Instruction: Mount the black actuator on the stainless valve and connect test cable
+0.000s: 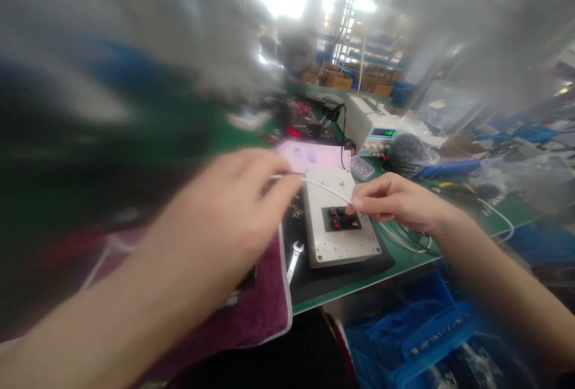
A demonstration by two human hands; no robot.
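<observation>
A thin white cable (327, 187) stretches between my two hands, above a pale grey box (335, 248). My left hand (238, 203) pinches it between thumb and forefinger, slightly blurred. The cable's other part is pinched by my right hand (389, 202), over the box's right edge. Set into the box top is a black panel (342, 219) with several red and black terminals; my right fingertips are close to it, and whether they touch it I cannot tell. White cable also loops on the bench to the right of the box.
A wrench (294, 260) lies left of the box, beside a purple cloth (269, 299). Behind stand a power supply (371, 122) with a lit display and a small tray (362, 167) of parts. Blue bins (404, 341) sit below the bench edge.
</observation>
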